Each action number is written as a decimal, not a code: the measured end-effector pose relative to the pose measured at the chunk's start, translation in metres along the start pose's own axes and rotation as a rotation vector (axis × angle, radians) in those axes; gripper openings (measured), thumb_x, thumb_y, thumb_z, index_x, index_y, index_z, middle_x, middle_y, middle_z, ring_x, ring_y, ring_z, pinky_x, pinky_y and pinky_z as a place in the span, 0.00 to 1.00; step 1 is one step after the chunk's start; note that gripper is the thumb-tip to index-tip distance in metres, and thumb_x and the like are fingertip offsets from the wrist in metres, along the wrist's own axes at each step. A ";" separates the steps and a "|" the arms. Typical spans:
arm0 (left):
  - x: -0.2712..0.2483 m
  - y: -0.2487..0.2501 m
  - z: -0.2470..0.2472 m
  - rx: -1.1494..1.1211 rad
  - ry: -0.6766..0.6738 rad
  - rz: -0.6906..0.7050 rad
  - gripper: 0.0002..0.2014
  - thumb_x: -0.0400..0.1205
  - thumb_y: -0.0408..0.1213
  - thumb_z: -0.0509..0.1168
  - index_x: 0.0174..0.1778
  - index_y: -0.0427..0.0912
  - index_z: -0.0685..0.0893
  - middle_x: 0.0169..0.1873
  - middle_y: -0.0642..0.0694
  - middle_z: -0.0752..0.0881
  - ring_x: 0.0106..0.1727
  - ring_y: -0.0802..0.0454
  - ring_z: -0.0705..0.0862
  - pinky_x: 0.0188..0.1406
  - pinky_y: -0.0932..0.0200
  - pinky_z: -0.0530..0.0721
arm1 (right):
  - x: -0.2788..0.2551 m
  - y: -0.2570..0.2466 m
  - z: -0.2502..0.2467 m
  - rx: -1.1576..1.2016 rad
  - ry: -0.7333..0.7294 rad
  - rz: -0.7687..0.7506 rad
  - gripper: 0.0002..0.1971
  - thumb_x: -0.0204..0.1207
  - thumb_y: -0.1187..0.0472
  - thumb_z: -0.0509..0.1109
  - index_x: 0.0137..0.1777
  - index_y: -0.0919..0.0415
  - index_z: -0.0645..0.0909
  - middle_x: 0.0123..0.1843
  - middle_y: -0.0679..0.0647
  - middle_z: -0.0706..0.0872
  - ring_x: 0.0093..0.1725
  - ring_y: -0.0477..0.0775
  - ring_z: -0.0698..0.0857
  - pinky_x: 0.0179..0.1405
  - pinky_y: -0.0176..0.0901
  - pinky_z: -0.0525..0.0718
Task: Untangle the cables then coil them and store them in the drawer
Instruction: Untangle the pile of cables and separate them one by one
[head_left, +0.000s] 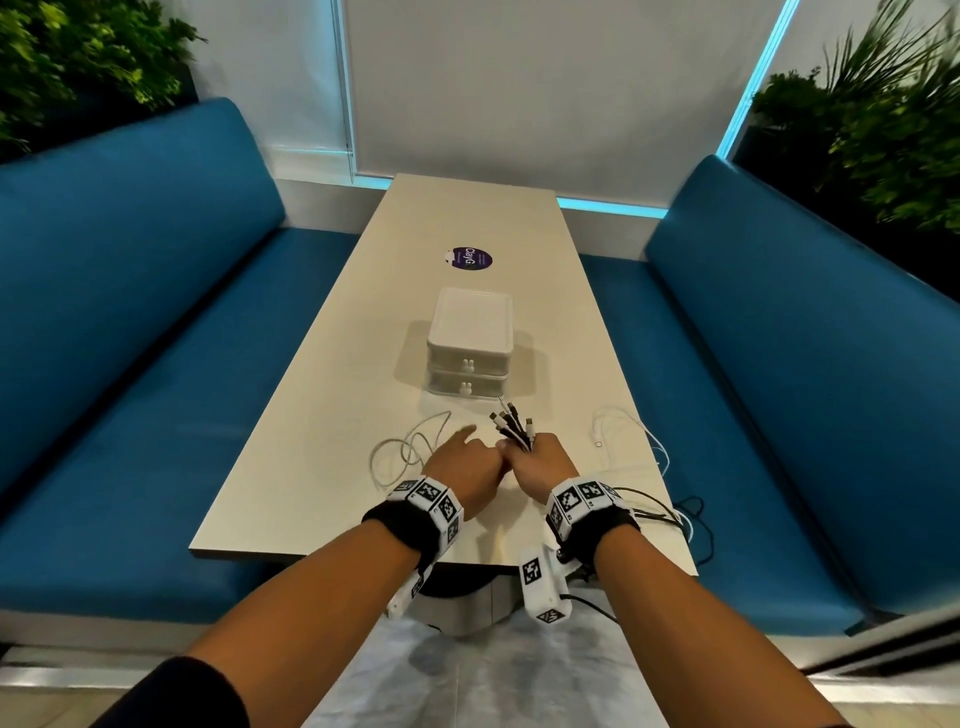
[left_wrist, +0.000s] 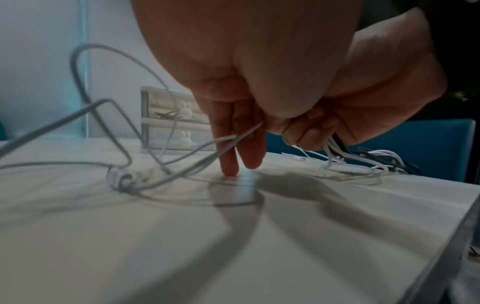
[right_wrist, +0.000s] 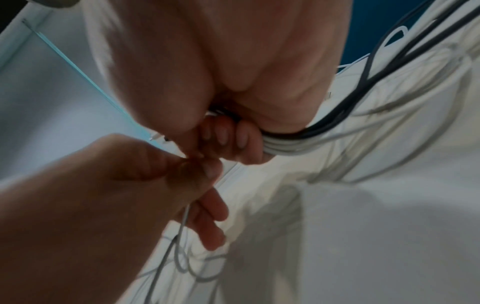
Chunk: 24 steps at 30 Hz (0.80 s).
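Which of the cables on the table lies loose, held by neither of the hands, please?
The white cable at the right of the table. The right hand grips the bunch, and the left hand pinches the grey cable.

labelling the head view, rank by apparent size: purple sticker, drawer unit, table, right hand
Largest to smallest:
1. table
2. drawer unit
3. right hand, nearer the camera, so unsure against the drawers
4. purple sticker
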<state>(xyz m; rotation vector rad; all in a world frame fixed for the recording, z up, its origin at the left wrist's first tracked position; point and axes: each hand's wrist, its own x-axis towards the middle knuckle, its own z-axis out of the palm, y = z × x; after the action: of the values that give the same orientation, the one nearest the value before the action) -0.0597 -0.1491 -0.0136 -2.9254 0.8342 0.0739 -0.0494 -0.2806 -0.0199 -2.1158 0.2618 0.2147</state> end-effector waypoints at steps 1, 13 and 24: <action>0.002 0.000 0.004 -0.073 -0.008 -0.009 0.15 0.84 0.31 0.54 0.61 0.41 0.83 0.44 0.38 0.88 0.49 0.37 0.85 0.68 0.43 0.76 | 0.000 0.001 0.000 -0.022 0.014 0.002 0.13 0.78 0.54 0.69 0.52 0.64 0.87 0.47 0.62 0.90 0.50 0.63 0.87 0.51 0.48 0.82; -0.014 -0.020 0.019 -0.138 -0.051 -0.128 0.15 0.91 0.43 0.50 0.66 0.43 0.77 0.56 0.37 0.85 0.54 0.35 0.85 0.45 0.51 0.76 | 0.012 0.008 -0.025 0.009 0.217 0.032 0.13 0.85 0.60 0.58 0.50 0.64 0.84 0.52 0.61 0.87 0.55 0.64 0.84 0.51 0.44 0.76; -0.012 -0.008 0.014 -0.085 -0.145 -0.135 0.12 0.86 0.38 0.55 0.60 0.45 0.81 0.54 0.40 0.86 0.54 0.38 0.86 0.42 0.54 0.73 | -0.004 -0.025 -0.008 0.441 -0.118 -0.106 0.14 0.88 0.59 0.55 0.41 0.62 0.73 0.24 0.56 0.80 0.31 0.60 0.87 0.44 0.55 0.84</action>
<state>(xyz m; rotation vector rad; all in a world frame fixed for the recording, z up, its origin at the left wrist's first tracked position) -0.0657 -0.1345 -0.0263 -3.0019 0.6257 0.3141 -0.0461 -0.2745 0.0057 -1.6679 0.1131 0.1983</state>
